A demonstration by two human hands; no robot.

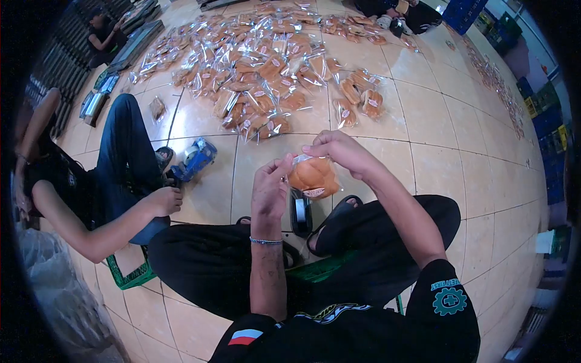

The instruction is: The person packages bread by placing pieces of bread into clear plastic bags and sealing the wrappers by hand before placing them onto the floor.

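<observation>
A bread bun in a clear plastic bag point(313, 176) with a small label hangs between my two hands. My left hand point(272, 186) pinches the bag's top left edge, and my right hand point(339, 151) pinches its top right edge. Below the bun, a black tape dispenser point(300, 213) stands on the floor between my feet. A large heap of bagged breads point(260, 72) lies on the tiles beyond my hands, with a few bagged buns point(361, 97) at its right side.
A co-worker's arm point(121, 221) and bent knee are close on my left, beside a blue object point(198, 158). Green crate point(134, 275) and plastic sheets point(60, 296) are at lower left. Blue crates point(548, 145) line the right. Other people sit at the back.
</observation>
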